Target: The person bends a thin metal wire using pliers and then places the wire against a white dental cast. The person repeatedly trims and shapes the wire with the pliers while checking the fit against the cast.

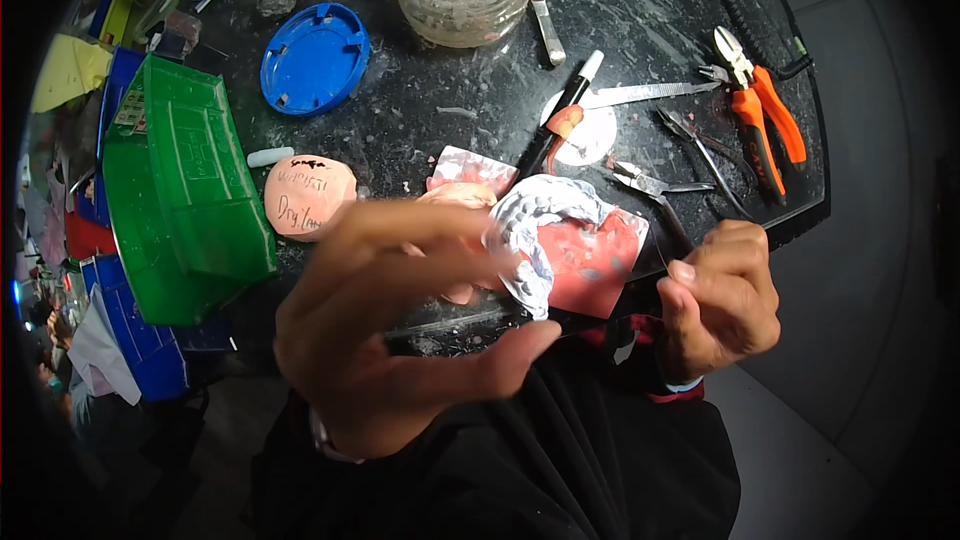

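Worktop (pixel 640 30) brightly lit, glare thrown off white disc (pixel 590 145); left hand (pixel 390 325) smeared by motion blur over front edge; floor (pixel 815 360) beyond right edge dimly lit; picture rim blackened, bent.

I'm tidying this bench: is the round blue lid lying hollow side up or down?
Hollow side up: the blue lid shows its raised rim and the small tabs inside it.
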A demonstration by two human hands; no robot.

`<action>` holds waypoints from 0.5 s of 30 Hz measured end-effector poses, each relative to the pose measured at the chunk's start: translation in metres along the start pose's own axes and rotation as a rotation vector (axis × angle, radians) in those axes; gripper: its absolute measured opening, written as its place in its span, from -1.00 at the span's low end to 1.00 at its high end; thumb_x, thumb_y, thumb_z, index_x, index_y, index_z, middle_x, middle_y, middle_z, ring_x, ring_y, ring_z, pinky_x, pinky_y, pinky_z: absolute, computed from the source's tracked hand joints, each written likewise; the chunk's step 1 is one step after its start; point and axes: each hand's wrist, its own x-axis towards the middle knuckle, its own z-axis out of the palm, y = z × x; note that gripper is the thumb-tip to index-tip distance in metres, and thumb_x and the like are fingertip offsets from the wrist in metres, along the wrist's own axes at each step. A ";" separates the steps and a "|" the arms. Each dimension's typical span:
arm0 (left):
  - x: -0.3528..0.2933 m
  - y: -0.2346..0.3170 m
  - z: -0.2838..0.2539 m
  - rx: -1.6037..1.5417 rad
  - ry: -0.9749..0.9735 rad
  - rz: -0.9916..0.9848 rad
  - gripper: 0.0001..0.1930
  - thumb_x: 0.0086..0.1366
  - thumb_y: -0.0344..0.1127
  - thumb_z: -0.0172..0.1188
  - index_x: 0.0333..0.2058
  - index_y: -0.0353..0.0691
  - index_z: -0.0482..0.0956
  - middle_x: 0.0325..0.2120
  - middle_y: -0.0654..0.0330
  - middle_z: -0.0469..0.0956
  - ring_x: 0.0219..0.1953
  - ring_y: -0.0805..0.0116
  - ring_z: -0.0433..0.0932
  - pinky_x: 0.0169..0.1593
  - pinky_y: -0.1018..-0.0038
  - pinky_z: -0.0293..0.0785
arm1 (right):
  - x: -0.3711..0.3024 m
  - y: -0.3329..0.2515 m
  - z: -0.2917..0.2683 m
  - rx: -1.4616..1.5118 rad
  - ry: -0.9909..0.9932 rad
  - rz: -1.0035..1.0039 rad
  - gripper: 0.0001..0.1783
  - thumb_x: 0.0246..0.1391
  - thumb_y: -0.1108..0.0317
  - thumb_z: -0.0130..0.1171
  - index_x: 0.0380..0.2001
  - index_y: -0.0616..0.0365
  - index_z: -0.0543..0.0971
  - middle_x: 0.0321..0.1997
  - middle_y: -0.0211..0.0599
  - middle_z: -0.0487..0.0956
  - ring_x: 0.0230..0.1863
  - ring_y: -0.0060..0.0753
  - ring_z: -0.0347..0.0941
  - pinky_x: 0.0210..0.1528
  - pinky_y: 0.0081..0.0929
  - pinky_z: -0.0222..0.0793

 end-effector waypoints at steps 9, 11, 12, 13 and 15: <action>0.002 -0.008 0.023 0.591 -0.171 -0.219 0.01 -0.44 -0.24 0.53 0.09 -0.25 0.20 0.05 0.10 0.31 0.15 0.05 0.20 0.20 0.11 0.05 | -0.019 0.001 0.017 0.092 -0.026 0.235 -0.81 -0.41 0.49 0.37 -0.59 0.22 0.58 -0.40 -0.18 0.54 -0.22 -0.16 0.47 -0.20 -0.36 0.40; 0.004 -0.011 0.026 0.635 -0.225 -0.253 -0.01 -0.43 -0.29 0.51 0.09 -0.23 0.22 0.06 0.18 0.33 0.14 0.09 0.24 0.23 0.01 -0.07 | -0.019 0.003 0.018 0.142 -0.014 0.237 -0.82 -0.38 0.52 0.36 -0.58 0.26 0.57 -0.39 -0.13 0.53 -0.22 -0.13 0.49 -0.19 -0.33 0.43; 0.005 -0.012 0.025 0.636 -0.227 -0.252 -0.01 -0.43 -0.29 0.51 0.09 -0.23 0.22 0.06 0.18 0.33 0.14 0.09 0.24 0.23 0.01 -0.07 | -0.019 0.005 0.019 0.201 -0.005 0.233 -0.83 -0.34 0.54 0.35 -0.57 0.30 0.56 -0.38 -0.08 0.53 -0.23 -0.11 0.51 -0.19 -0.31 0.47; 0.006 -0.014 0.023 0.604 -0.237 -0.247 -0.02 -0.42 -0.30 0.51 0.09 -0.23 0.22 0.04 0.15 0.35 0.12 0.08 0.27 0.21 0.01 -0.02 | -0.021 0.005 0.020 0.201 -0.003 0.234 -0.83 -0.34 0.54 0.35 -0.57 0.30 0.56 -0.38 -0.08 0.53 -0.23 -0.11 0.51 -0.19 -0.31 0.47; 0.008 -0.014 0.022 0.575 -0.246 -0.241 -0.03 -0.41 -0.31 0.51 0.09 -0.23 0.22 0.02 0.13 0.37 0.10 0.07 0.31 0.19 0.01 0.03 | -0.024 0.004 0.021 0.319 0.058 0.251 -0.83 -0.30 0.59 0.32 -0.54 0.37 0.55 -0.37 0.02 0.51 -0.25 -0.06 0.53 -0.18 -0.27 0.53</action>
